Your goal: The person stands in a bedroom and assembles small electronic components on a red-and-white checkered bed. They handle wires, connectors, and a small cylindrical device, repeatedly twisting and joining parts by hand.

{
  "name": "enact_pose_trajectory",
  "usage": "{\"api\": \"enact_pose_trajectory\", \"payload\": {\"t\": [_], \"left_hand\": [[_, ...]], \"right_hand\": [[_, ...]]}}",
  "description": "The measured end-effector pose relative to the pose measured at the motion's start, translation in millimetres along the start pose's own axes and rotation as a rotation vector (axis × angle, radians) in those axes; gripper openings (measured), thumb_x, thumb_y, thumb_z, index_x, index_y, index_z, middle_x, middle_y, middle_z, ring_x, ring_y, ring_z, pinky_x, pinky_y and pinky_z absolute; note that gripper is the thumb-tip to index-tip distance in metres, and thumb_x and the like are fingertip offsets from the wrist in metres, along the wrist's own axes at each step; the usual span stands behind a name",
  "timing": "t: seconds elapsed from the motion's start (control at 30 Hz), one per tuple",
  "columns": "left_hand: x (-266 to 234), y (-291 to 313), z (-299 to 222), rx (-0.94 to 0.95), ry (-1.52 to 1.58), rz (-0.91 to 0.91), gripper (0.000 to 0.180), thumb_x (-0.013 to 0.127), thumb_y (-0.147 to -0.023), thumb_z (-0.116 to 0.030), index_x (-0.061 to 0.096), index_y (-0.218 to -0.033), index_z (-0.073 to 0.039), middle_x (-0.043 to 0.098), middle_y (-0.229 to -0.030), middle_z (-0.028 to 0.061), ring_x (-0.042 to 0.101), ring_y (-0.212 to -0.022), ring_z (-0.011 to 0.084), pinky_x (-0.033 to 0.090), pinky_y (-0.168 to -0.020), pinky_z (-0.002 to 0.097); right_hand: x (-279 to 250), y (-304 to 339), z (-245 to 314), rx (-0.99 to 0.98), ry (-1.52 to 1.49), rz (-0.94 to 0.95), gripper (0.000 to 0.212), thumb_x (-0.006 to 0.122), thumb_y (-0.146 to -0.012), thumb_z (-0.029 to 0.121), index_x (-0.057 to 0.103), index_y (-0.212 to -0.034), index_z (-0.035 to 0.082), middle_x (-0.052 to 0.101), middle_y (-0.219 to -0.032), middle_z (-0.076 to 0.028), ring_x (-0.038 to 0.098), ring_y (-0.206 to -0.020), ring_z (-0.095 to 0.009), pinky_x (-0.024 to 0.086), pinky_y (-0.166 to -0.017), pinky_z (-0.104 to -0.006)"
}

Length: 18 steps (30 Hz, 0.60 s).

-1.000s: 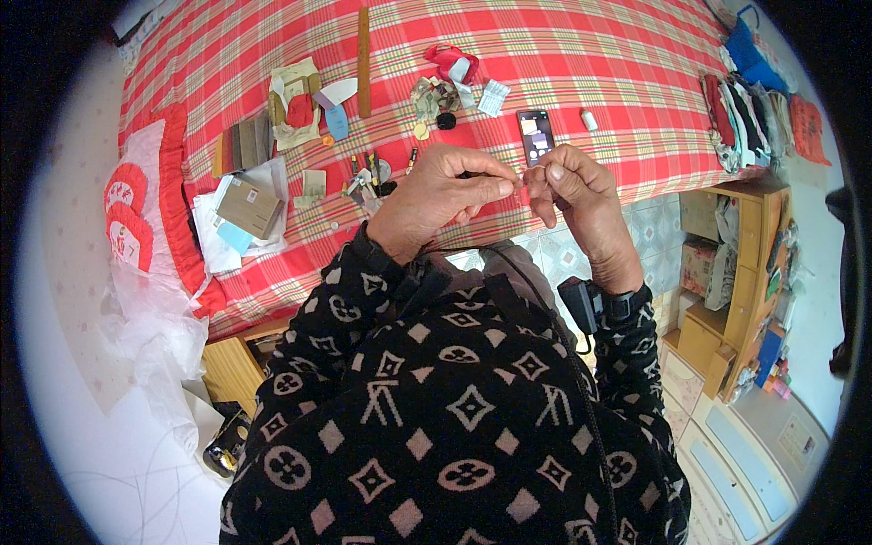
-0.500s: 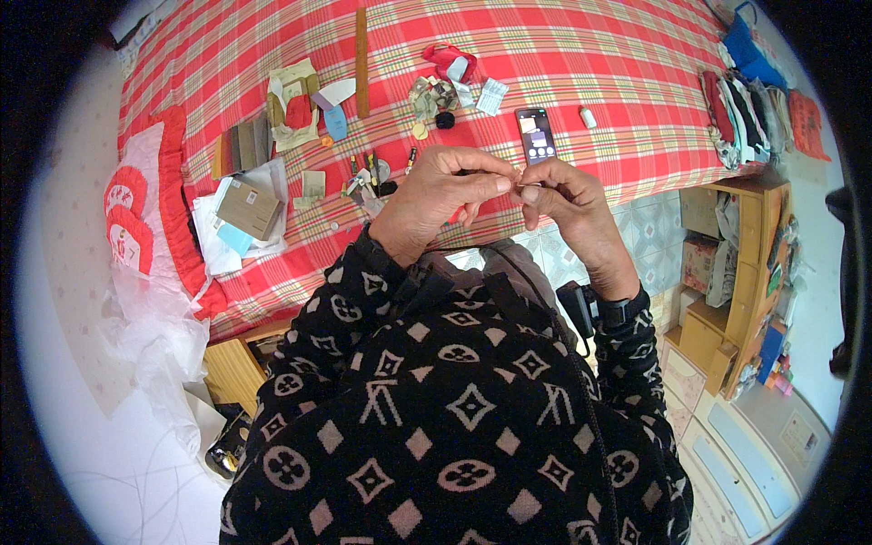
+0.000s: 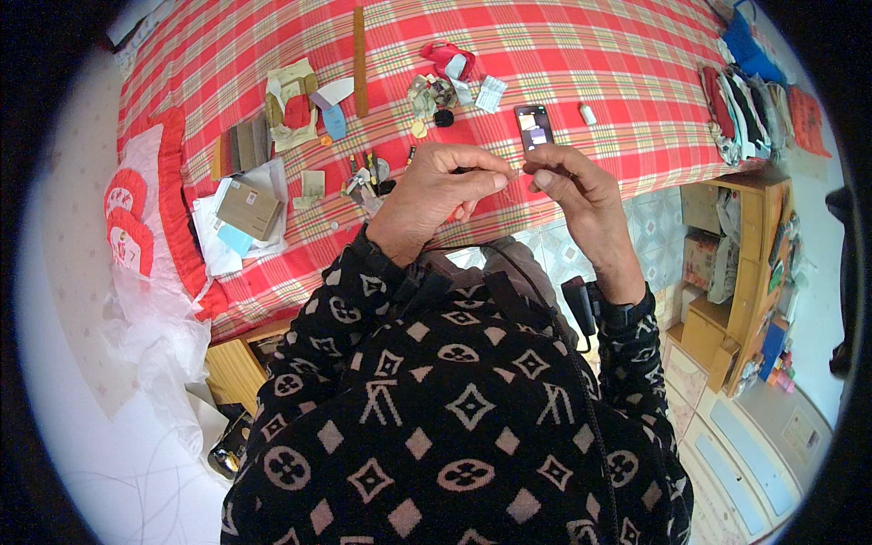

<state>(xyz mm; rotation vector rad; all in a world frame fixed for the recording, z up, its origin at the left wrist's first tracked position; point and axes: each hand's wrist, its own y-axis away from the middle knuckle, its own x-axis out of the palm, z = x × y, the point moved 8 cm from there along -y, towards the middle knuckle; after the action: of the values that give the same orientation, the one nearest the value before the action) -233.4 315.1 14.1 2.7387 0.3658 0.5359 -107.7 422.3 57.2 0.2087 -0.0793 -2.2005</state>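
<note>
My left hand (image 3: 439, 186) is raised over the near edge of the bed, thumb and forefinger pinched together. Facing it, my right hand (image 3: 581, 195) also pinches, with a small gap between the two sets of fingertips. Whatever they hold is too small to make out. Just beyond the right fingers lies a phone (image 3: 533, 125) with its screen lit, its lower end hidden by them. Small tools (image 3: 371, 173) with dark handles lie beyond my left hand, on the red checked bedspread (image 3: 545, 54).
A wooden ruler (image 3: 361, 64) lies farther back, near a red pouch (image 3: 448, 60) and a black spool-like thing (image 3: 443, 118). A small white bottle (image 3: 588, 114) lies right of the phone. Cardboard (image 3: 250, 209) and folded cloth (image 3: 247, 145) are at left; a wooden shelf (image 3: 754, 263) stands at right.
My right hand has drawn slightly to the right, so the fingertips that were together are now apart. It covers more of the phone's lower end. My left hand has barely moved.
</note>
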Motion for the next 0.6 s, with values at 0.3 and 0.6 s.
{"api": "enact_pose_trajectory", "payload": {"t": [0.3,0.6], "left_hand": [[-1,0,-1,0.042,0.030,-0.015,0.018,0.066,-0.094,-0.011,0.074,-0.104,0.002,0.072,-0.081,0.0046,0.052,-0.055,0.0052,0.042,-0.051,0.0208],[-1,-2,0,0.028,0.020,-0.004,0.018,0.065,-0.095,-0.010,0.074,-0.104,0.003,0.071,-0.082,0.0035,0.051,-0.055,0.0048,0.041,-0.052,0.0209]], "right_hand": [[8,-3,0,0.040,0.025,0.021,0.017,0.065,-0.092,-0.001,0.066,-0.109,-0.002,0.069,-0.095,-0.006,0.065,-0.090,-0.013,0.052,-0.082,-0.0260],[7,-8,-9,0.065,0.064,0.024,0.006,0.063,-0.094,0.001,0.064,-0.100,-0.001,0.065,-0.085,-0.004,0.059,-0.078,-0.010,0.049,-0.070,-0.0252]]}}
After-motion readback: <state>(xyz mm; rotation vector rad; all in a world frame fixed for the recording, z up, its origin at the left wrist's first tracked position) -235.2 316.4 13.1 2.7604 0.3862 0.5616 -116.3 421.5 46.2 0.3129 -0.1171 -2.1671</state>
